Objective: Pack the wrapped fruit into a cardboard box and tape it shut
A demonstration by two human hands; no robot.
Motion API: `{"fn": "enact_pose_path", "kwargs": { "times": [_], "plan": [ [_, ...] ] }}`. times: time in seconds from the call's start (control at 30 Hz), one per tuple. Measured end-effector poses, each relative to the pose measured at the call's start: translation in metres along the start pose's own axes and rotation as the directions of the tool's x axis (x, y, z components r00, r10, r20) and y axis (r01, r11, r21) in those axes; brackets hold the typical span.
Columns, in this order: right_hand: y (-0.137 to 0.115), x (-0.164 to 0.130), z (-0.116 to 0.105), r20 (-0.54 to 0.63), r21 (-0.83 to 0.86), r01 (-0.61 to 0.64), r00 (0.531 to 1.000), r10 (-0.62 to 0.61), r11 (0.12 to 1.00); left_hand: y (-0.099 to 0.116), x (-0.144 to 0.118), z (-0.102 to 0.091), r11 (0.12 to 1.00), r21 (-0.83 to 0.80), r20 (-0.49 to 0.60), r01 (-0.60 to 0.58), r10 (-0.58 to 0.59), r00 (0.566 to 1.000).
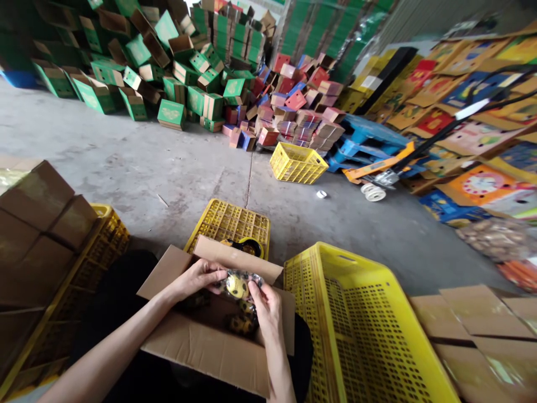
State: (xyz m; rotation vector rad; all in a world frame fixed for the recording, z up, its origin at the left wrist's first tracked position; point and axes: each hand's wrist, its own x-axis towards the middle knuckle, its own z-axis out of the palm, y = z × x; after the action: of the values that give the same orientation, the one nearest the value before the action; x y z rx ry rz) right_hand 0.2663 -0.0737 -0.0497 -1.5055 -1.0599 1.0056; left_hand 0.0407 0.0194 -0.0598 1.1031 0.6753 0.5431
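i judge packing underway: my left hand [200,278] and right hand [265,305] pinch a wrapped yellow toy [236,286] over the open carton [201,341]; next, lowering it in squarely.

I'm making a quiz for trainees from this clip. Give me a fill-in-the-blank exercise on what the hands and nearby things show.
1. Both the left hand and the right hand hold a small yellow item in clear wrap over an open brown ____ box.
2. The large perforated plastic crate beside the right hand is ____ in colour.
3. The piled cartons at far left are mostly ____.

Missing words: cardboard; yellow; green
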Motion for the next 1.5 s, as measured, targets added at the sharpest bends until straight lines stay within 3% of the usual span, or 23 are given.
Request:
{"fn": "enact_pose_path", "kwargs": {
  "times": [0.2, 0.57, 0.73, 0.9, 0.97, 1.1, 1.3, 1.5],
  "plan": [
    [0.000, 0.000, -0.001, -0.035, -0.103, 0.084, 0.995, -0.088, 0.991, -0.006, 0.003, -0.003, 1.000, 0.001, -0.129, 0.001, -0.001, 0.992],
    [0.008, 0.002, -0.003, -0.090, -0.184, 0.049, 0.994, -0.066, 0.982, -0.004, 0.004, -0.002, 0.998, 0.011, -0.129, -0.062, 0.063, 0.990],
    [0.013, 0.002, -0.004, -0.104, -0.085, -0.023, 0.995, 0.014, 0.996, -0.002, 0.003, -0.002, 0.998, -0.017, -0.090, -0.068, 0.066, 0.994],
    [0.021, 0.002, -0.004, -0.107, 0.032, -0.077, 0.991, 0.080, 0.997, 0.000, 0.003, 0.002, 0.996, -0.006, 0.076, -0.093, 0.093, 0.993],
    [0.023, 0.002, -0.004, -0.090, 0.040, -0.075, 0.993, 0.078, 0.996, -0.001, 0.004, 0.003, 0.994, 0.026, 0.087, -0.103, 0.100, 0.991],
    [0.015, 0.002, -0.002, -0.026, 0.056, -0.029, 0.999, 0.030, 0.998, -0.006, 0.006, 0.000, 0.989, 0.119, 0.004, -0.089, 0.089, 0.996],
    [-0.006, -0.003, 0.005, 0.168, 0.127, -0.016, 0.986, -0.006, 0.992, -0.009, 0.007, -0.006, 0.988, 0.138, -0.039, -0.076, 0.082, 0.996],
    [-0.010, -0.005, 0.006, 0.129, 0.181, -0.058, 0.991, 0.035, 0.982, -0.003, 0.004, -0.002, 0.991, 0.102, -0.021, -0.086, 0.089, 0.996]
  ]
}}
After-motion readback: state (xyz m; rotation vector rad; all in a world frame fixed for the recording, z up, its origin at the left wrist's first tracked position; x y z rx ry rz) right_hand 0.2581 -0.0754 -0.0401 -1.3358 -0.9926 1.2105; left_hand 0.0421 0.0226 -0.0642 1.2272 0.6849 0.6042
